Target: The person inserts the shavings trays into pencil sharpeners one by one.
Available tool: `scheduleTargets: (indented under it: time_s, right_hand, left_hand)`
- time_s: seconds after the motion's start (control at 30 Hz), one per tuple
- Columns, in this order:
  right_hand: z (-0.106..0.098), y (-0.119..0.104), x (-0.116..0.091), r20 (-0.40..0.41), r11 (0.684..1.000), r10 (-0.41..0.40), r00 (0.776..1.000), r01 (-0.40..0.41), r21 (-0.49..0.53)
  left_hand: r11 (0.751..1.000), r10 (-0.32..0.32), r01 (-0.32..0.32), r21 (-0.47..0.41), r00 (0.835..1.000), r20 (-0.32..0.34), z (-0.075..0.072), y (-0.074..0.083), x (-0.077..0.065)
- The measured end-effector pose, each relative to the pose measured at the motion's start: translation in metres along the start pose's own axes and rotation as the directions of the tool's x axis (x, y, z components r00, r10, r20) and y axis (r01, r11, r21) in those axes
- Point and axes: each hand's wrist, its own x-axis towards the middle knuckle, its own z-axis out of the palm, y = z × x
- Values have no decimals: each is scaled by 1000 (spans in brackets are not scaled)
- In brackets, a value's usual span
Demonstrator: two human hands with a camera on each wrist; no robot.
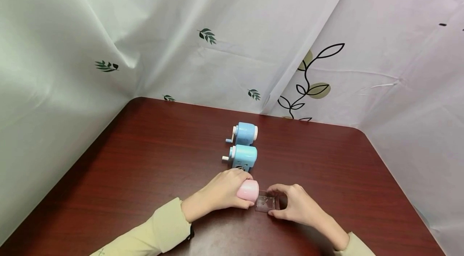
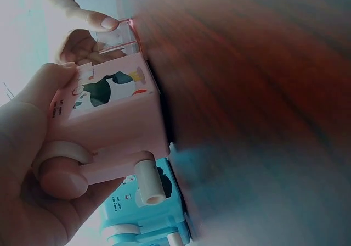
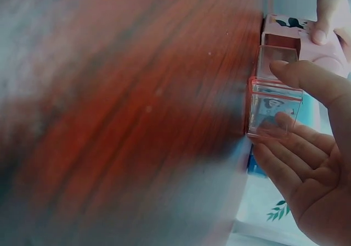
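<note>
My left hand [image 1: 226, 191] grips a pink crank pencil sharpener [image 1: 248, 190] from above, fingers and thumb round its body. In the left wrist view its printed side, white crank handle [image 2: 148, 185] and round knob show. My right hand [image 1: 299, 203] holds a clear plastic shavings drawer [image 1: 266, 202] between thumb and fingers, low at the tabletop. In the right wrist view the drawer [image 3: 274, 106] lines up with the dark opening [image 3: 282, 42] in the sharpener's end. A turquoise crank sharpener [image 1: 245, 155] stands just beyond my left hand.
A blue crank sharpener [image 1: 245, 133] stands behind the turquoise one, both cranks pointing left. All rest on a dark red-brown wooden table [image 1: 163, 139] with rounded far corners. White leaf-print sheeting [image 1: 181, 58] hangs along the table's back and sides.
</note>
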Motion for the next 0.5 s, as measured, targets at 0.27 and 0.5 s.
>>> scheduleTargets:
  time_s: [0.27,0.5]
  right_hand:
    - [-1,-1,1,-2,1000,7,1000,-7,-4]
    - [1,-1,2,-10,1000,-6,1000,6,9]
  left_hand:
    - [994,70,-70,89,998,6,-1,2,-1]
    - [989,86,-84,122,996,-8,0,3,-2]
